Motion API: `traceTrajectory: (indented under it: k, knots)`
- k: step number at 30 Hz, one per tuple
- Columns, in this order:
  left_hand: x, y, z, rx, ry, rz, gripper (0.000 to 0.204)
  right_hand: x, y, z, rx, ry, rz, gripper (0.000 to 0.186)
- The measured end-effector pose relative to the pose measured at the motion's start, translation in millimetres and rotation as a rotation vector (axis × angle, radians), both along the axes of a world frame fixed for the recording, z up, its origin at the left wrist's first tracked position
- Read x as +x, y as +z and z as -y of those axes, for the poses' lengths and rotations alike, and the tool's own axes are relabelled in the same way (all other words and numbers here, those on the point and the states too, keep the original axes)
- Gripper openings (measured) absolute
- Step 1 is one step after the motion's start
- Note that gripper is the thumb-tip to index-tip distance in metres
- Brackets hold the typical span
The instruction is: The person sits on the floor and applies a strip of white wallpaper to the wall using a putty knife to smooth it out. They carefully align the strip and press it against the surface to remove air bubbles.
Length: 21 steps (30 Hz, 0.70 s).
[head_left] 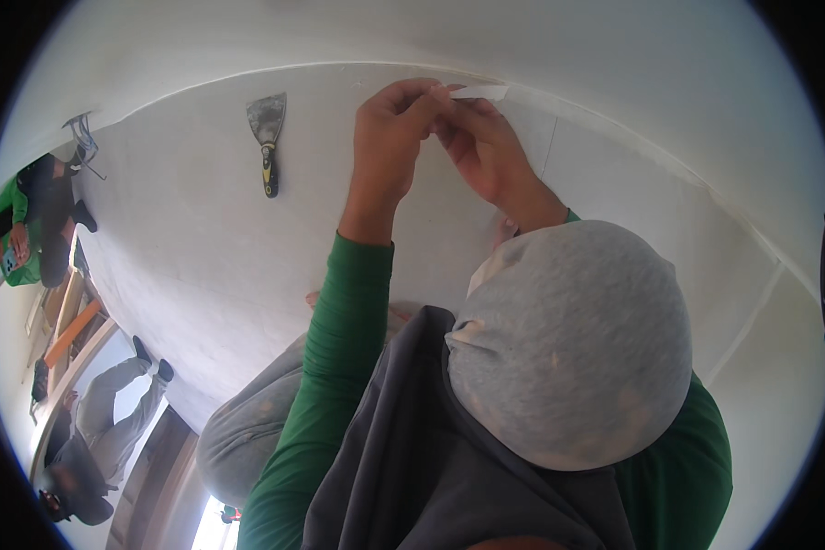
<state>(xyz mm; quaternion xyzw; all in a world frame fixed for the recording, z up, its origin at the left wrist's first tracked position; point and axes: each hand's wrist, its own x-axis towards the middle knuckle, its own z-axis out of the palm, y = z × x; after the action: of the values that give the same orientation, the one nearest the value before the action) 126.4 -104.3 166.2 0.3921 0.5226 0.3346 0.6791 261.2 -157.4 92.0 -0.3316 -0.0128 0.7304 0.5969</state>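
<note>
My left hand and my right hand meet near the top of the view, close to the seam between floor and wall. Between their pinched fingertips is a thin white strip, its free end sticking out to the right. Its material, paper or tape, I cannot make out. To the left of my hands a putty knife lies flat, its broad blade smeared and its black-and-yellow handle toward me.
My grey-clad raised knee fills the lower right. Loose wires poke out at the far left. One person in green sits there; another in grey trousers is lower down, near wooden boards. A pale wall curves along the top.
</note>
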Motion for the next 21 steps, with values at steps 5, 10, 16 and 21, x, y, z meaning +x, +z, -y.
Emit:
traceTrajectory:
  k: [5,10,16,21]
  knots:
    - [-7,-5,-3,-0.138,-0.006,0.071,0.028,3,9,6,-0.008,-0.070,-0.231,0.017]
    - [-4,-11,-1,-0.223,-0.012,0.166,0.028,10,-5,8,-0.027,-0.025,-0.200,0.018]
    - [1,-22,-1,-0.048,-0.063,0.047,0.031,14,3,4,-0.052,-0.046,-0.160,0.021]
    - [13,-10,5,0.118,-0.048,-0.243,0.035,9,2,10,-0.062,-0.095,-0.130,0.021]
